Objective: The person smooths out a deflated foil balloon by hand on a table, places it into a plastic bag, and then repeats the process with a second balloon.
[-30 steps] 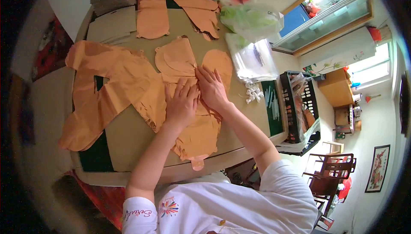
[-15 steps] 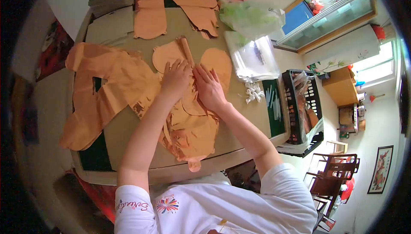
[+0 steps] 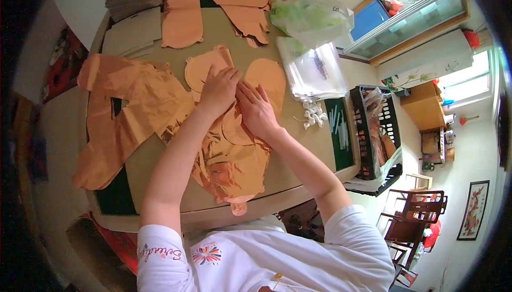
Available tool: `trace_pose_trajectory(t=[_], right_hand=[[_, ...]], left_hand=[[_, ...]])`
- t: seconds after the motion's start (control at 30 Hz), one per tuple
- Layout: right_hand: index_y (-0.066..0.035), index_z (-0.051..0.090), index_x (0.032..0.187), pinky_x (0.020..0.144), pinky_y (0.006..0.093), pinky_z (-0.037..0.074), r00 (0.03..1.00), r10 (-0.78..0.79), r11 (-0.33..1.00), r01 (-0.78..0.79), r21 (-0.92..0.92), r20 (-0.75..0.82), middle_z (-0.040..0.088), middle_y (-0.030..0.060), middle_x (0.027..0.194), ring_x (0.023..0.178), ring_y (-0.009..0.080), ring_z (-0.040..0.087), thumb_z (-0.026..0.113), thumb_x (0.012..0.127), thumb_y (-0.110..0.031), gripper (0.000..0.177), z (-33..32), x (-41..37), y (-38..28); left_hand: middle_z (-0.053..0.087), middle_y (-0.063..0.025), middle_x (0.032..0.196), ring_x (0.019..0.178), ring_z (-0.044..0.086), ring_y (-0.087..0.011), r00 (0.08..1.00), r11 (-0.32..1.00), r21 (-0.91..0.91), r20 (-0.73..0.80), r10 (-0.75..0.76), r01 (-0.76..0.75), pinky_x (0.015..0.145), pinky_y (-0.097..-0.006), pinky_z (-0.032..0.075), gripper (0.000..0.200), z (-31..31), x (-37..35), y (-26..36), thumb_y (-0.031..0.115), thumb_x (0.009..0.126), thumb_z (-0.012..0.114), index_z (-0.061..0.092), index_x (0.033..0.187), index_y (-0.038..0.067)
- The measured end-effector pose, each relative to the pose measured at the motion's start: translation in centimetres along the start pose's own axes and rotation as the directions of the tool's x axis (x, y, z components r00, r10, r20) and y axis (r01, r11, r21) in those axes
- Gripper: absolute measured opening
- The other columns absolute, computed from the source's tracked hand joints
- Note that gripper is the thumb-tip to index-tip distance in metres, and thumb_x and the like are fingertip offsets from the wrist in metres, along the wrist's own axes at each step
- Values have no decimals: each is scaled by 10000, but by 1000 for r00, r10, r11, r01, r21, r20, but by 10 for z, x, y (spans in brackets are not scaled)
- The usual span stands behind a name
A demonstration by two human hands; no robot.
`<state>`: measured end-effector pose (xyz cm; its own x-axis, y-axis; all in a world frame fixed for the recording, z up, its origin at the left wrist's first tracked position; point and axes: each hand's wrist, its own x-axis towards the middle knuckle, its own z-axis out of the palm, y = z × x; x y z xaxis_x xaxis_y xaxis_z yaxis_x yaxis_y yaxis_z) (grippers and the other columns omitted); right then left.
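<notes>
Partly hidden, copper foil (image 3: 237,166); left hand (image 3: 218,92) curled over it, pinch unclear; right hand (image 3: 258,113) flattened, fingers close.

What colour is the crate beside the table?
The crate is black, clearest in the head view.

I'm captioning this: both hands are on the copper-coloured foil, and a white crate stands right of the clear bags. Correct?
Only the colour is wrong: the head view shows a black crate right of the clear bags. The left hand and right hand are on the copper-coloured foil.
</notes>
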<state>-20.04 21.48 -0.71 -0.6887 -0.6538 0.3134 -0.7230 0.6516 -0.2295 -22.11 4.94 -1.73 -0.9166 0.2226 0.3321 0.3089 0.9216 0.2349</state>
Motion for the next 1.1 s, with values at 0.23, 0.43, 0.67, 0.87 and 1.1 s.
trace_pose_trajectory(t=[0.23, 0.43, 0.67, 0.87, 1.1], right_hand=[[-32, 440, 1351, 1110, 492, 263, 999, 24, 1000, -24, 12, 26, 442, 133, 1386, 1326, 282, 376, 558, 760, -35, 602, 7, -1, 4], [-30, 434, 1356, 1107, 493, 265, 999, 28, 999, -29, 34, 31, 436, 131, 1393, 1325, 293, 374, 546, 773, -25, 593, 0, 1, -1], [4, 464, 1322, 1119, 496, 242, 999, 33, 999, -34, 28, 28, 444, 159, 1387, 1330, 319, 362, 501, 809, -106, 526, 8, -1, 5], [-4, 484, 1293, 1086, 487, 297, 999, -11, 999, 13, 49, -34, 464, 162, 1362, 1271, 331, 421, 515, 838, -133, 474, 2, 2, 2], [-37, 500, 1247, 995, 446, 372, 963, 231, 937, -259, -236, -138, 549, 173, 1203, 1122, 340, 505, 524, 892, -236, 408, -11, 34, 93]], left_hand=[[475, -29, 1403, 1331, 389, -221, 996, 991, 132, 84, -42, 31, 1099, -611, 162, 422, 8, 18, -20, 279, 976, 403, 438, 1372, 137], [413, -40, 1452, 1381, 316, -213, 951, 952, 157, 122, -283, 263, 1108, -604, 152, 495, 0, 40, -30, 252, 916, 467, 405, 1378, 86], [398, -95, 1456, 1394, 288, -240, 981, 984, 45, 74, -177, 174, 1135, -528, 145, 538, -1, -34, 30, 299, 943, 410, 353, 1423, 63], [354, -76, 1488, 1415, 236, -229, 973, 977, 23, 87, -212, 211, 1137, -512, 139, 547, -8, -52, 40, 312, 959, 388, 327, 1443, 64], [245, -47, 1546, 1436, 177, -207, 954, 971, 42, 181, -239, 235, 1151, -513, 105, 558, -14, -53, 43, 333, 976, 327, 274, 1470, 78]])
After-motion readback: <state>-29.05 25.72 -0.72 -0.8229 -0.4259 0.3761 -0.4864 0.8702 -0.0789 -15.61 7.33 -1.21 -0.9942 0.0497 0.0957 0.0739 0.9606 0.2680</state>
